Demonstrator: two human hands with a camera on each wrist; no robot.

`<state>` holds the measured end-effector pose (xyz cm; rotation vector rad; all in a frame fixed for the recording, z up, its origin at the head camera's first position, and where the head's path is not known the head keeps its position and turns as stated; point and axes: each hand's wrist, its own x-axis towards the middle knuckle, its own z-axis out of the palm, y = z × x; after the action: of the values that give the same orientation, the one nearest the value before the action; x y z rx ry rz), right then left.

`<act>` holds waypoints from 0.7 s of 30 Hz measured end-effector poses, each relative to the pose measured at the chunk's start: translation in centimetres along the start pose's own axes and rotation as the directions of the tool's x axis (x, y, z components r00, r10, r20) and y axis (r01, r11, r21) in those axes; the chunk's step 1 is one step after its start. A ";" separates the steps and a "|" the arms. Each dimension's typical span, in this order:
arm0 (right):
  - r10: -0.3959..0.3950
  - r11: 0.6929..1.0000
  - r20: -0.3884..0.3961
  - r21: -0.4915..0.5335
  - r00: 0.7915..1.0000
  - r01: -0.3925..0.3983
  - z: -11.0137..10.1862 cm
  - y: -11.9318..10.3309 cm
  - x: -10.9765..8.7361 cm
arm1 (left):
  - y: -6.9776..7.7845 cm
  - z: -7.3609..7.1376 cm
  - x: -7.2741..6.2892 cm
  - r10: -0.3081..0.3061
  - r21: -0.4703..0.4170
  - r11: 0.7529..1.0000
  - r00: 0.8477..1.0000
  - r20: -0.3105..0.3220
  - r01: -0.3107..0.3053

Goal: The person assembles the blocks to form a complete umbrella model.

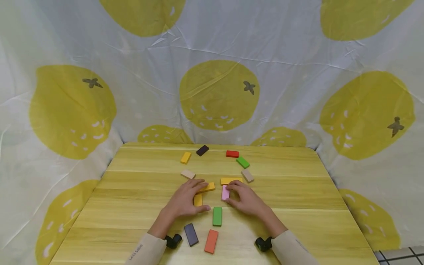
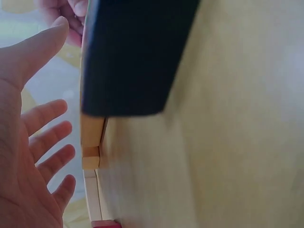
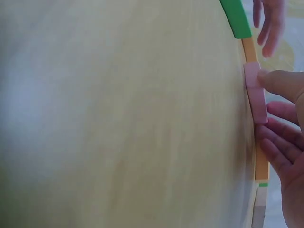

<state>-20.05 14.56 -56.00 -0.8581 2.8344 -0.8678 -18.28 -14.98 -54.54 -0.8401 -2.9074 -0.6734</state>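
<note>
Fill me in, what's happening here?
A person is arranging or handling coloured blocks on a wooden table. The right hand pinches a pink block, right in front of a yellow block. The left hand is open by two other yellow ones; contact is unclear. A green block lies nearer the person, and more blocks are spread around.
</note>
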 end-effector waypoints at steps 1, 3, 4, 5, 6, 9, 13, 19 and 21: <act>-0.002 1.000 -0.001 0.004 1.000 0.002 0.1 0.0 0.2 | 0.1 0.1 0.0 0.002 0.005 1.000 1.000 0.002 -0.002; -0.007 1.000 -0.003 0.013 1.000 0.007 0.2 0.0 0.5 | 0.2 0.2 -0.1 0.005 0.011 1.000 1.000 0.005 -0.005; -0.007 1.000 -0.003 0.015 1.000 0.007 0.3 0.0 0.6 | 0.2 0.3 -0.1 0.006 0.013 1.000 1.000 0.008 -0.006; -0.006 1.000 -0.002 0.015 1.000 0.006 0.3 0.0 0.7 | 0.3 0.3 -0.1 0.007 0.011 1.000 1.000 0.011 -0.008; -0.004 1.000 0.000 0.015 1.000 0.004 0.4 0.0 0.8 | 0.3 0.4 -0.2 0.011 0.006 1.000 1.000 0.011 -0.011; 0.000 1.000 0.000 0.023 1.000 0.000 0.6 0.0 1.3 | 0.4 0.5 -0.3 0.013 -0.010 1.000 1.000 0.021 -0.012; -0.007 0.999 -0.006 0.038 1.000 0.007 0.8 0.0 1.8 | 0.3 0.7 -0.4 0.013 -0.026 1.000 1.000 0.025 -0.013; -0.017 0.998 -0.007 0.056 1.000 0.018 1.0 0.0 2.5 | 0.4 0.8 -0.5 0.019 -0.042 0.999 0.999 0.036 -0.017; -0.019 0.998 -0.005 0.065 1.000 0.019 1.0 0.0 2.7 | 0.4 0.8 -0.6 0.013 -0.044 0.999 0.999 0.049 -0.010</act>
<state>-22.10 12.65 -56.59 -0.8777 2.7894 -0.9596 -17.55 -14.63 -55.23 -0.8898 -2.9388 -0.7290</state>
